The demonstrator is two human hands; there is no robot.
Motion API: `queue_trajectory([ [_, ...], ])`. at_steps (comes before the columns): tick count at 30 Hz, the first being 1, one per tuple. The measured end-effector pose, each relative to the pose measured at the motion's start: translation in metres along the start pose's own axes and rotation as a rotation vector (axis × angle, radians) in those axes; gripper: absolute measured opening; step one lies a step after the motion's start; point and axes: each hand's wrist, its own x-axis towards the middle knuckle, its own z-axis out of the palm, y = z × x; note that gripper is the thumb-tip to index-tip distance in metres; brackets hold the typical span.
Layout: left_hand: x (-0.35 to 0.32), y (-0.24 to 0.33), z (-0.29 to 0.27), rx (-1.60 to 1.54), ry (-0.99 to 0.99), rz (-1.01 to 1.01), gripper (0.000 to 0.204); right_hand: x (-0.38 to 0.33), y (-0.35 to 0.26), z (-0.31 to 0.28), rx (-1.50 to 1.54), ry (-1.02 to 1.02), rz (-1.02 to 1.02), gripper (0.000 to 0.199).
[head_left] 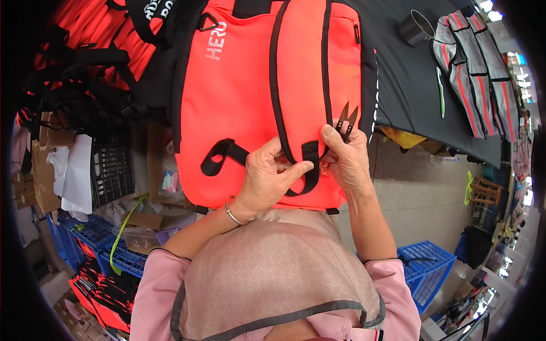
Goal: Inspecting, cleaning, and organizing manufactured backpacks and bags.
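Note:
A bright coral-red backpack [227, 96] with black edges lies before me, its padded shoulder strap [300, 74] facing up. At the strap's lower end, my left hand [264, 176] is closed, thumb and fingers pinching around the black webbing [310, 177]. What exactly lies between those fingertips is partly hidden. My right hand [350, 156] grips small dark thread snips [347, 120], blades pointing away from me and apart. Its lower fingers reach beneath the shoulder strap's edge. To the left, another length of black webbing [212, 161] rests looped on the backpack.
More red and black bags [108, 57] are heaped at the far left. Cardboard boxes and blue crates [122, 258] stand below them. On the black-covered table [398, 74] at right are a dark metal cup [417, 27], a white-green pen-like tool [440, 94] and grey padded panels [475, 74].

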Motion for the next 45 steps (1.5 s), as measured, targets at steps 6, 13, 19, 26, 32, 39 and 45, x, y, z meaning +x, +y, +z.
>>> queue_trajectory([
  [6, 0.002, -0.006, -0.009, 0.575, 0.080, 0.337, 0.026, 0.000, 0.000, -0.002, 0.052, -0.032, -0.046, 0.013],
  [13, -0.001, -0.004, 0.000, 0.306, 0.057, 0.199, 0.024, 0.000, -0.006, -0.001, 0.010, -0.022, 0.019, 0.013],
  [19, -0.009, 0.018, -0.005, -0.047, -0.247, -0.431, 0.023, -0.007, -0.010, -0.006, -0.238, 0.042, -0.011, 0.016],
  [26, -0.018, 0.046, -0.013, 0.449, -0.512, -0.387, 0.033, -0.018, -0.020, -0.032, -0.576, 0.068, 0.035, 0.029],
  [32, 0.017, 0.117, -0.071, 0.661, -0.537, -0.070, 0.042, -0.031, -0.076, -0.064, -1.107, -0.209, 0.099, 0.027],
  [39, 0.094, 0.040, -0.051, 1.515, -0.394, 0.642, 0.070, 0.027, -0.131, 0.003, -1.123, 0.080, -0.486, 0.014],
  [45, 0.095, 0.026, -0.046, 1.377, -0.619, 0.504, 0.069, 0.186, -0.118, 0.100, -0.887, 0.011, -0.734, 0.023],
])
